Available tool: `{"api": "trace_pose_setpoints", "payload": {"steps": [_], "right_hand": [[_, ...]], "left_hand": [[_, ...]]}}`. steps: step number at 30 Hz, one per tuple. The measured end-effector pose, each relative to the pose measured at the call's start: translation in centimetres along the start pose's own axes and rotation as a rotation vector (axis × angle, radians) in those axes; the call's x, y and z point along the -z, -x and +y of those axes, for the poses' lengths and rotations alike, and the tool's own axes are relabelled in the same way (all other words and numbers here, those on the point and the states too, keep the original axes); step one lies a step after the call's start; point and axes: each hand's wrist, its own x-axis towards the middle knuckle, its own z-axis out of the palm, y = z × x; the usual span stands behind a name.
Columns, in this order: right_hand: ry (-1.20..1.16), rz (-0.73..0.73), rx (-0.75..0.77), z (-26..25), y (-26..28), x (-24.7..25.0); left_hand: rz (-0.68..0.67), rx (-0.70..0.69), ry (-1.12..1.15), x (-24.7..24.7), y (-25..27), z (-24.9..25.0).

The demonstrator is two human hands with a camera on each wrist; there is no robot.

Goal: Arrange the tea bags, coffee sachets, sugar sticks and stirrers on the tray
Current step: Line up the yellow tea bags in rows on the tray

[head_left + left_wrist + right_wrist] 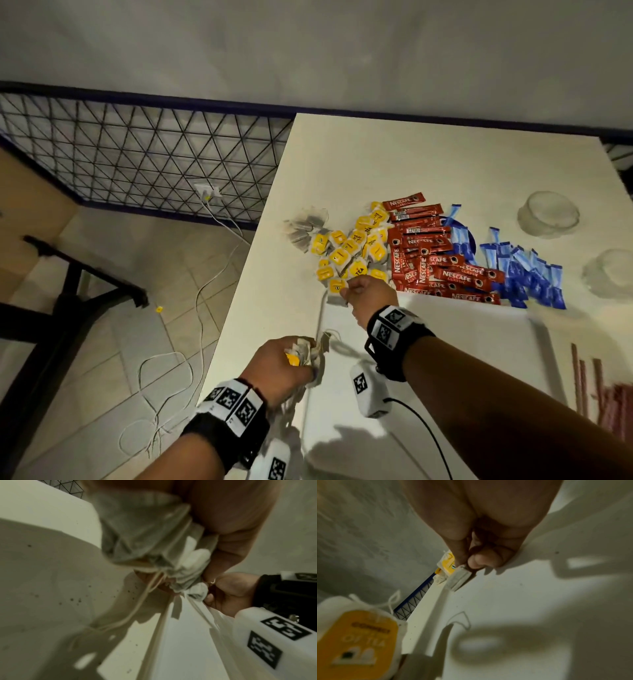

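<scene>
The right hand (368, 297) pinches one tea bag (337, 290) between thumb and fingers at the near edge of the heap of tea bags (346, 250); the bag is soft grey filter paper with a square yellow tag. The left hand (281, 366), nearer the person than the right, is clenched round a crumpled bunch of tea bags (137, 536), thin strings trailing below it; the left wrist view shows them blurred. Beyond the right hand's knuckles lie glossy red coffee sachets (442, 260), and further to its right slim blue sugar sticks (527, 274). All rest on a smooth white table (394, 161). Below both hands the raised white rim of the tray (544, 346) is faint. Brownish stirrers (589, 380), well right of the right forearm, are blurred and cut off. Two clear glass bowls (548, 214) sit further right, hard to make out.
</scene>
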Motion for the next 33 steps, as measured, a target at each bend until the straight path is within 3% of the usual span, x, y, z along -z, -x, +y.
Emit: {"api": "trace_pose_setpoints", "payload": {"steps": [3, 10, 25, 28, 30, 33], "right_hand": [[0.061, 0.062, 0.003, -0.1, 0.3, -0.1], [-0.038, 0.134, -0.020, 0.4, 0.4, -1.2], [-0.126, 0.125, -0.042, 0.7, 0.9, -0.8], [-0.064, 0.150, 0.090, 0.4, 2.3, 0.6], [-0.094, 0.092, 0.248, -0.3, 3.6, 1.8], [-0.181, -0.240, 0.315, -1.8, 5.2, 2.6]], "left_hand": [[0.002, 0.009, -0.005, 0.1, 0.0, 0.0], [-0.024, 0.021, 0.027, 0.3, 0.3, 0.1], [-0.005, 0.004, 0.085, 0.9, 0.2, -0.4], [0.037, -0.022, 0.146, 1.7, 0.5, 0.1], [0.031, -0.050, 0.215, 2.1, 0.6, 1.0], [-0.041, -0.086, 0.346, 1.7, 0.5, 2.8]]}}
